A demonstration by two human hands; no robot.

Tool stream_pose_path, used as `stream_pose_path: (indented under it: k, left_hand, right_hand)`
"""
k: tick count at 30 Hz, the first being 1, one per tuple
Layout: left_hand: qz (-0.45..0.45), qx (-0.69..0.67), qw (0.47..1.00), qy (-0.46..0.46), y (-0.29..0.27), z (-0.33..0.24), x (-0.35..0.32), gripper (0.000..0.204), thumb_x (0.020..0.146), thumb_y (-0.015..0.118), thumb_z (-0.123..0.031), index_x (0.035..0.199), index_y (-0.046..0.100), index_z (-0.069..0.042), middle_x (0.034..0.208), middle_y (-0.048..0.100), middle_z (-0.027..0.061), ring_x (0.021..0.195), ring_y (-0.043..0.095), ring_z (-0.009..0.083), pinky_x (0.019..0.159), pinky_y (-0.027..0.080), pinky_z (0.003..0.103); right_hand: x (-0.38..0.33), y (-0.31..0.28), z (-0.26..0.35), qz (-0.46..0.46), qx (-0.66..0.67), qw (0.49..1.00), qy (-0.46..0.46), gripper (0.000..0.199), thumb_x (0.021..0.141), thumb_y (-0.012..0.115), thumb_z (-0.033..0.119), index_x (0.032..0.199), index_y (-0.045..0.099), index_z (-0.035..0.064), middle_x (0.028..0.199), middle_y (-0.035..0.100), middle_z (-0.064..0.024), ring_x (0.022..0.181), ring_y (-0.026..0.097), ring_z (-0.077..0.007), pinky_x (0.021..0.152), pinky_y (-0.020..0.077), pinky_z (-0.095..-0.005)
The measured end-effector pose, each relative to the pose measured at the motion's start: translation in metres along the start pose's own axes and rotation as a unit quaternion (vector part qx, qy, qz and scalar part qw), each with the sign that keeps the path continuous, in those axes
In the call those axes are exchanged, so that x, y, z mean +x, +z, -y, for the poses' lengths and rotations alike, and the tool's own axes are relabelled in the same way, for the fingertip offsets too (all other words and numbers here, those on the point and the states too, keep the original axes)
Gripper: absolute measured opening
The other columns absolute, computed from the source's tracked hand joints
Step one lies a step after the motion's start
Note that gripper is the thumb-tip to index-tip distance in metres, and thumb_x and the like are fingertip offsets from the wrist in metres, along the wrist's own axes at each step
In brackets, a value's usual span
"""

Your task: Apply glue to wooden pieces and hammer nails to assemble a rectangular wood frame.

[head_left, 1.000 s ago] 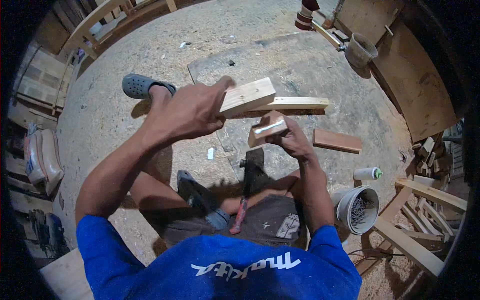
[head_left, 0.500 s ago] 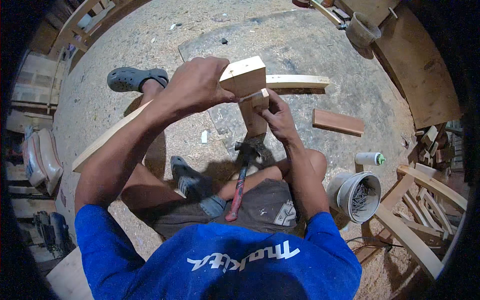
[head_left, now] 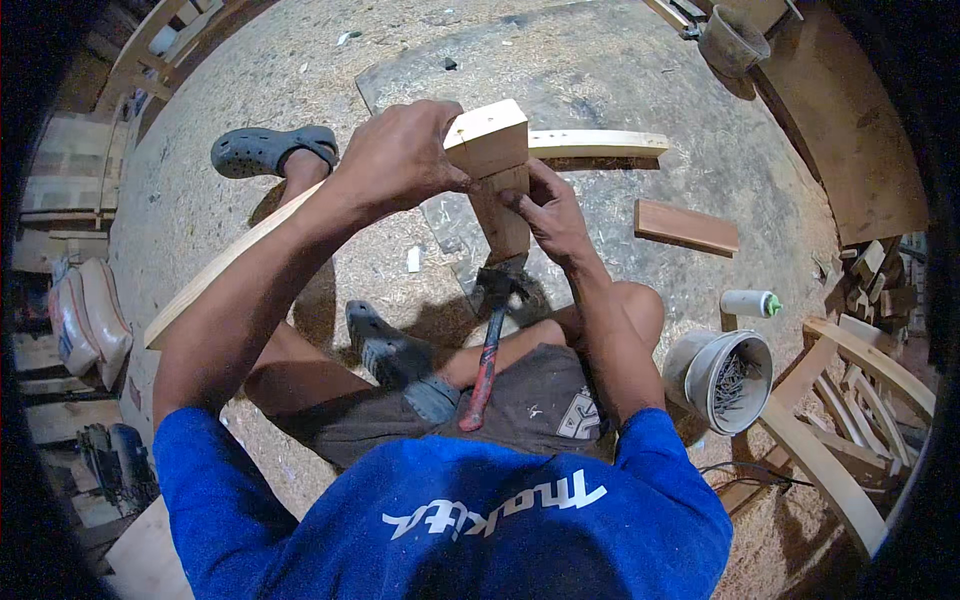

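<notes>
My left hand grips the thick end of a pale wooden piece, thumb on the near side and fingers over the top. Beneath it stands a shorter wooden block, its upper end against the underside of that piece. My right hand pinches this block from the right, thumb on its near face. Below the block, a claw hammer with a red and black handle leans with its grip against my shorts. A long pale wooden strip shows behind my left forearm.
Right of my hands lie a curved pale wooden piece and a reddish board. A white bottle with a green cap and a bucket of nails are by my right knee. Curved wooden parts are stacked at right.
The shorter block's upper end, earlier showing in front of the upper piece, now meets its underside. My right hand has shifted slightly along with it. The view has moved a little.
</notes>
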State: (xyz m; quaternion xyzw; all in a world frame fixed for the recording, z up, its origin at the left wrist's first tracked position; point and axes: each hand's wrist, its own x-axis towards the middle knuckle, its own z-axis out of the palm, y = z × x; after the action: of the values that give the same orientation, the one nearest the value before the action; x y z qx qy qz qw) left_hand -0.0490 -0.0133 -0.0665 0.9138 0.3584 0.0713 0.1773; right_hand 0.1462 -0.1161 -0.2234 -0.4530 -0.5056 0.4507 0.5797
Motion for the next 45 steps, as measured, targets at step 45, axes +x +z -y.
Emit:
stream_pose_path:
  k: [45]
  left_hand:
    - [-0.026, 0.087, 0.994, 0.055, 0.024, -0.023, -0.016, 0.053, 0.075, 0.084, -0.016, 0.12, 0.06, -0.005, 0.107, 0.071, 0.0213, 0.103, 0.07, 0.0384, 0.083, 0.053, 0.045]
  right_hand:
    - [-0.298, -0.21, 0.178, -0.268, -0.663, 0.639, 0.285, 0.022, 0.088, 0.071, 0.019, 0.103, 0.073, 0.003, 0.089, 0.072, -0.0214, 0.086, 0.07, -0.0378, 0.078, 0.0541, -0.0426]
